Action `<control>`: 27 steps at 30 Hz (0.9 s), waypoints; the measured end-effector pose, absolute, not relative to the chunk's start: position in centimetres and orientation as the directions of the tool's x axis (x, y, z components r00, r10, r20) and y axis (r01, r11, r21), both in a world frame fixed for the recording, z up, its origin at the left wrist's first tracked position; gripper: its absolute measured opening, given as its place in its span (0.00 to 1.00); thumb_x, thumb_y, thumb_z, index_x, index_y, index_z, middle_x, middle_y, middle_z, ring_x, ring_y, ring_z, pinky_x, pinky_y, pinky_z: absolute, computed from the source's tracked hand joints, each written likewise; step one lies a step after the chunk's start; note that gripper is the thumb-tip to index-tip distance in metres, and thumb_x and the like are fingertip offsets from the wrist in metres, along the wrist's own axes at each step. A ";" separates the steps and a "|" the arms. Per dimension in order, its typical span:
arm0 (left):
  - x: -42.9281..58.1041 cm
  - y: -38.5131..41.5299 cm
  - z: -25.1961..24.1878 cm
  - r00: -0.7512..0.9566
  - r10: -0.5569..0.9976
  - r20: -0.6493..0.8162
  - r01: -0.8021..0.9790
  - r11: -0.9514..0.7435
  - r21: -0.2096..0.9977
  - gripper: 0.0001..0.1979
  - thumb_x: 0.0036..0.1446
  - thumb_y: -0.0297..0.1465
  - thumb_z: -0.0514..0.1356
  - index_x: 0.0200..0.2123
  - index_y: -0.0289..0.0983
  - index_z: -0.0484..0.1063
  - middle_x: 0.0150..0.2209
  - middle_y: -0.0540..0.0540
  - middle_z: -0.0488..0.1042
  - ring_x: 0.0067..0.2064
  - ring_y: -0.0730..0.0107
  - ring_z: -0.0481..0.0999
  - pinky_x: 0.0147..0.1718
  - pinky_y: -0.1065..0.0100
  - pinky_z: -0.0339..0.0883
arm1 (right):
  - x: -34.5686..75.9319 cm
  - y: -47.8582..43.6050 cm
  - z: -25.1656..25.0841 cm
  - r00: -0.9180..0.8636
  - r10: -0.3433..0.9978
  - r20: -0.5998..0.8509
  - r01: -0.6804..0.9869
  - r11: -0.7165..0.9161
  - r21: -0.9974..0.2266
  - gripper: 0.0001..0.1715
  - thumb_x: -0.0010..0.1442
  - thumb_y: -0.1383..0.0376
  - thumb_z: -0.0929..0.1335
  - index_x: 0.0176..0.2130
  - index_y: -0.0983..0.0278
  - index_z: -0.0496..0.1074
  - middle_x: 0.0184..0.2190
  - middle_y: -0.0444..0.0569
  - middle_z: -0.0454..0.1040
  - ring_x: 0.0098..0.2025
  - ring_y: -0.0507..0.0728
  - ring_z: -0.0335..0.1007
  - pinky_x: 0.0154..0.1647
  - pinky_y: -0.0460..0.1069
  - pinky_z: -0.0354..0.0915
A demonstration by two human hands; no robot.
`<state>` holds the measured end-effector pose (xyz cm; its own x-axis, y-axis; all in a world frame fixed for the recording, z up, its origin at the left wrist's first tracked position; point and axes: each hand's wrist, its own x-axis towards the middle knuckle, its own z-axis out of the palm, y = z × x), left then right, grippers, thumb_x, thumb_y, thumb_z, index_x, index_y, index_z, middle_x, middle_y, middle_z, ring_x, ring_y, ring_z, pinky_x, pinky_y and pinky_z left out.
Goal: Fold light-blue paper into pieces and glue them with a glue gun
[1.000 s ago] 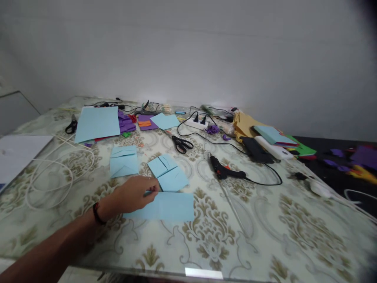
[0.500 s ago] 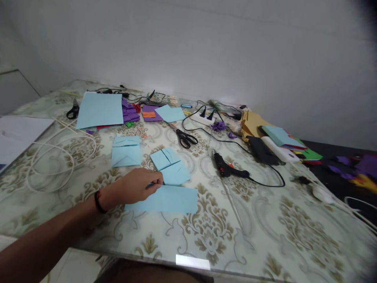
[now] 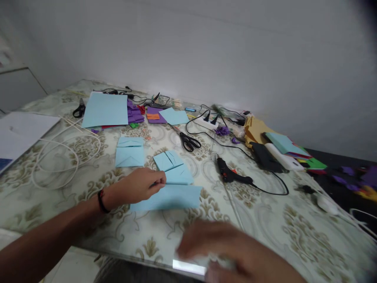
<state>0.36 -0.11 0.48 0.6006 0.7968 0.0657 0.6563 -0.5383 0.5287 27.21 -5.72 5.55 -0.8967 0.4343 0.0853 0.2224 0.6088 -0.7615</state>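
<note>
A person's left hand point(image 3: 141, 184) was on the left part of a blue strip point(image 3: 179, 197) on a patterned counter point(image 3: 265, 228), covering the strip's upper left side. Its fingers were curled together; whether they pinched anything could not be seen. The right hand point(image 3: 226, 243), blurred and cut off by the bottom edge, was nearer the viewer, fingers and thumb apart, not touching the strip. Just beyond the strip was a folded blue paper point(image 3: 178, 173), partly behind the left hand; another folded sheet point(image 3: 129, 156) lay to its left. At the back, a clear packet point(image 3: 175, 103) seemed to hold thin sticks, hard to make out. A white power strip point(image 3: 206, 122) held two black plugs. A glue gun point(image 3: 232, 175) lay right of the papers.
</note>
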 end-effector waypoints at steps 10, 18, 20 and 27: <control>1.3 -1.1 0.8 0.642 0.767 0.018 0.629 -0.540 0.560 0.05 0.64 0.27 0.58 0.35 0.39 0.73 0.31 0.51 0.79 0.32 0.68 0.76 0.32 0.69 0.59 | 24.5 -0.7 -0.4 -0.616 0.660 0.431 0.435 0.740 -0.513 0.04 0.68 0.66 0.69 0.40 0.63 0.76 0.37 0.50 0.80 0.40 0.58 0.74 0.43 0.54 0.68; 2.1 -1.4 0.0 0.656 0.726 0.206 0.599 -0.667 0.443 0.07 0.62 0.23 0.58 0.34 0.37 0.74 0.31 0.48 0.77 0.34 0.66 0.76 0.35 0.67 0.64 | 23.9 -1.2 -1.8 -0.615 0.686 0.388 0.458 0.712 -0.532 0.03 0.61 0.71 0.70 0.37 0.64 0.73 0.33 0.48 0.76 0.36 0.56 0.73 0.37 0.49 0.64; 2.1 -1.5 0.0 0.652 0.722 0.233 0.596 -0.677 0.432 0.06 0.63 0.23 0.58 0.35 0.37 0.74 0.32 0.48 0.78 0.34 0.66 0.76 0.36 0.67 0.65 | 23.8 -1.1 -1.8 -0.608 0.686 0.399 0.450 0.712 -0.540 0.04 0.59 0.72 0.71 0.36 0.64 0.73 0.32 0.47 0.76 0.35 0.56 0.73 0.36 0.48 0.63; 1.8 -1.4 0.3 0.656 0.731 0.187 0.604 -0.657 0.450 0.07 0.61 0.22 0.58 0.34 0.38 0.73 0.31 0.50 0.76 0.33 0.68 0.75 0.35 0.68 0.63 | 24.5 -0.3 -1.2 -0.634 0.696 0.337 0.437 0.683 -0.586 0.08 0.54 0.76 0.70 0.34 0.64 0.72 0.31 0.44 0.74 0.31 0.53 0.69 0.34 0.47 0.61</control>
